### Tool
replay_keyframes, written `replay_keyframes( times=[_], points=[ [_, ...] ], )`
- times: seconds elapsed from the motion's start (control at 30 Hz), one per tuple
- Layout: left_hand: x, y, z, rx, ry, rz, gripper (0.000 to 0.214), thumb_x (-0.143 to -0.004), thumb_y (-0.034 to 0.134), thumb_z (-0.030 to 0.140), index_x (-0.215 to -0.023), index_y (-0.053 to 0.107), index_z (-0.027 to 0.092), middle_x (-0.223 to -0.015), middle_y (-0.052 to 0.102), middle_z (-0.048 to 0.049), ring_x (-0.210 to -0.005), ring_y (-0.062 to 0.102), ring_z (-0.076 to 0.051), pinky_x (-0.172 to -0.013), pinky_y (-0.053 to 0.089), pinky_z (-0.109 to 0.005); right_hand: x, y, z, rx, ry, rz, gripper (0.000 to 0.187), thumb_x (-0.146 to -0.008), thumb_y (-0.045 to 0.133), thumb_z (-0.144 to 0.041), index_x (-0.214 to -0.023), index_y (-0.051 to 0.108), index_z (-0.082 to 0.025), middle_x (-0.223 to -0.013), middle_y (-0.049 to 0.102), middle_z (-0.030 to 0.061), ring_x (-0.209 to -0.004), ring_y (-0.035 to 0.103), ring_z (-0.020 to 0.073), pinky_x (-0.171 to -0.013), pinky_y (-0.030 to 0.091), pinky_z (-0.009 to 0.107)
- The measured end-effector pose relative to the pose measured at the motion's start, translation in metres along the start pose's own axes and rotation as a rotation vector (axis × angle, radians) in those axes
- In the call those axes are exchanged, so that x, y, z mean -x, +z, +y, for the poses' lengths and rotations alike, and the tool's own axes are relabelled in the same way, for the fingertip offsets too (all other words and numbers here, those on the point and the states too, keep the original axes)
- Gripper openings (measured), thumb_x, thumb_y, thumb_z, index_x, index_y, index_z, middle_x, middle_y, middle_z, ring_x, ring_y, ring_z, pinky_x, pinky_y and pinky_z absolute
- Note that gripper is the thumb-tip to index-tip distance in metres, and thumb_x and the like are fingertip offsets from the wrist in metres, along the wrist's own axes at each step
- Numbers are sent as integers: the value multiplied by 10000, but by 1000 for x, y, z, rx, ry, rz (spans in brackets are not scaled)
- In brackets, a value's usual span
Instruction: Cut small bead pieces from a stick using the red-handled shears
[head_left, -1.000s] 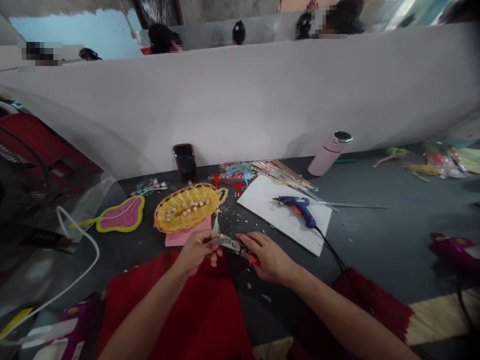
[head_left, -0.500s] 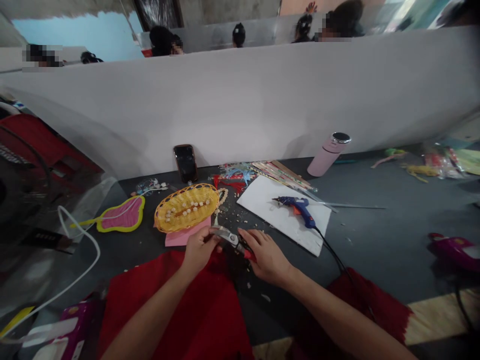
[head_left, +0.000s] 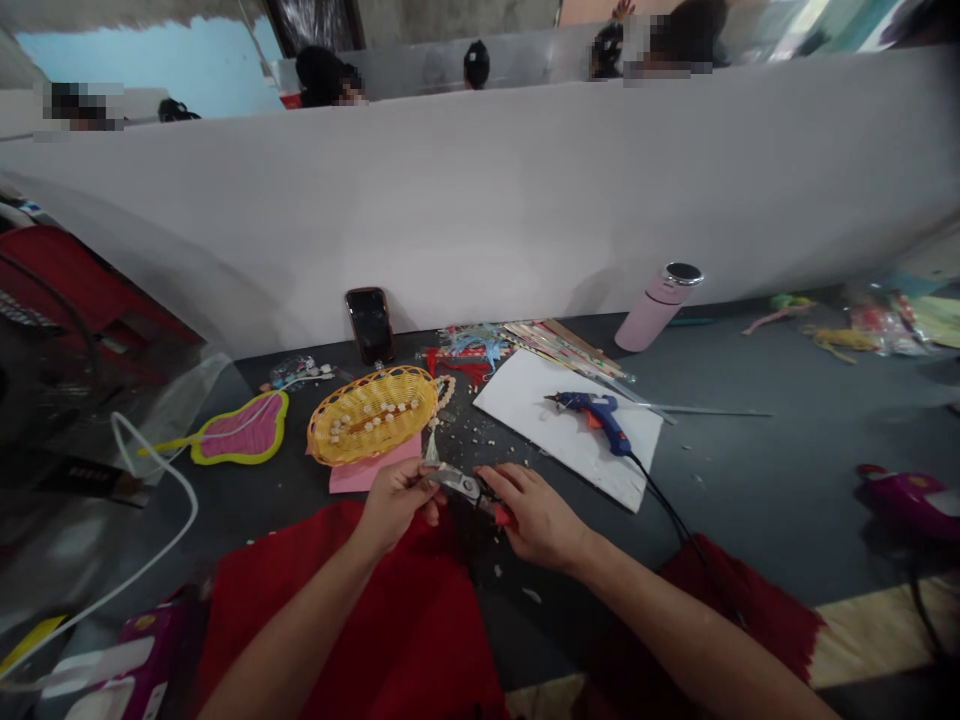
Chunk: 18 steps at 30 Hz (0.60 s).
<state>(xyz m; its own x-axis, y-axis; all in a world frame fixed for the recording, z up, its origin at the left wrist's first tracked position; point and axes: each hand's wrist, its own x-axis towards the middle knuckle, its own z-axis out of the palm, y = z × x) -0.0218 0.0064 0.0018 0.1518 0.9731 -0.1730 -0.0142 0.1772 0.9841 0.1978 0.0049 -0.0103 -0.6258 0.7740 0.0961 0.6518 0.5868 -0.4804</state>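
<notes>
My right hand (head_left: 534, 517) is closed around the red handles of a pair of metal cutters (head_left: 463, 487), whose jaws point left. My left hand (head_left: 395, 498) is pinched at the jaw tips, holding something too small to make out. Both hands hover over the dark table just above a red cloth (head_left: 390, 620) on my lap. A yellow woven basket (head_left: 373, 415) with several pale beads lies just behind my left hand, on a pink paper (head_left: 360, 474). Small pale bits are scattered on the table near the cutters.
A blue glue gun (head_left: 600, 418) rests on a white sheet (head_left: 547, 430) to the right, its black cord trailing toward me. A phone (head_left: 369, 322) leans on the white partition. A pink bottle (head_left: 660, 305), a pink-and-yellow fan (head_left: 244, 430) and a white cable (head_left: 161, 480) are nearby. Other people sit beyond the partition.
The hands and cutters shifted slightly forward and back again; they stay together at about the same spot. Nothing else has moved.
</notes>
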Motion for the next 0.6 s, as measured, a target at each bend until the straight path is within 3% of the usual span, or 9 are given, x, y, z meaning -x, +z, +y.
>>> replay_keyframes(
  times=[0.23, 0.5, 0.6],
  points=[
    [0, 3, 6, 10, -15, 28, 172, -695, 640, 287, -675, 581, 127, -551, 604, 7, -361, 525, -87, -384, 412, -197, -2, -5, 1, 37, 10, -37, 691, -664, 479, -128, -1332, 314, -188, -1209, 470, 118, -1083, 440, 246, -923, 338, 397],
    [4, -3, 9, 253, -255, -162, 295, -610, 733, 350, -669, 561, 118, -480, 602, 2, -287, 470, -65, -308, 376, -162, 0, -11, 5, 40, -67, -78, 730, -656, 480, -121, -1354, 283, -204, -1277, 440, 115, -1122, 411, 252, -944, 303, 433],
    [4, -5, 7, 296, -272, -192, 279, -626, 729, 329, -667, 552, 117, -487, 615, -8, -281, 477, -67, -306, 389, -159, 0, -9, 6, 4, -114, -54, 672, -677, 475, -130, -1329, 323, -185, -1238, 469, 123, -1095, 433, 246, -921, 346, 416]
  ],
)
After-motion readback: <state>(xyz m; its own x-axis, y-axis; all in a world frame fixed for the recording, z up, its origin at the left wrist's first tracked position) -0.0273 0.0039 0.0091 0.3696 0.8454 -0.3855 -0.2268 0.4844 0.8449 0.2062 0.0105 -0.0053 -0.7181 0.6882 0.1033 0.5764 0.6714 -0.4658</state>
